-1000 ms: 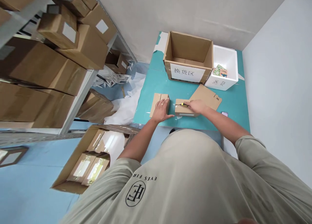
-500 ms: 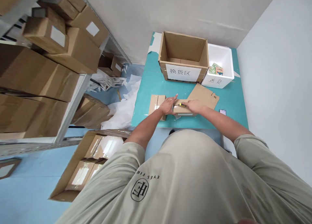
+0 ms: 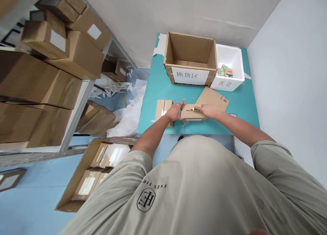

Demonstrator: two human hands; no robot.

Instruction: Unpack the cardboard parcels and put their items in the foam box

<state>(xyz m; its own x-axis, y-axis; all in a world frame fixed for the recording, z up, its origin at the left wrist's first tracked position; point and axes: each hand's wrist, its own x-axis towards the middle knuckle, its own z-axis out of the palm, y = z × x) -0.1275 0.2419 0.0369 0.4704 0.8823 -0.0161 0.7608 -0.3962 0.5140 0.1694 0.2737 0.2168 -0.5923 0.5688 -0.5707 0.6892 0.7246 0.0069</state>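
A small sealed cardboard box [image 3: 192, 114] lies on the teal table [image 3: 155, 92] near its front edge. My right hand [image 3: 209, 110] is closed on a yellow-handled cutter [image 3: 193, 109] whose tip rests on the box top. My left hand [image 3: 174, 111] presses against the left end of that box, fingers held together. A second small cardboard box [image 3: 162, 109] lies just left of my left hand.
A flat cardboard sheet [image 3: 213, 97] lies behind the box. A large open carton with a white label [image 3: 190, 59] and a white foam box [image 3: 230, 68] stand at the table's back. Shelves of cartons [image 3: 51, 58] are left; an open carton [image 3: 94, 170] sits on the floor.
My left hand left the second small box and moved right to the end of the box under the cutter. My right hand drew the cutter slightly rightward along the top.
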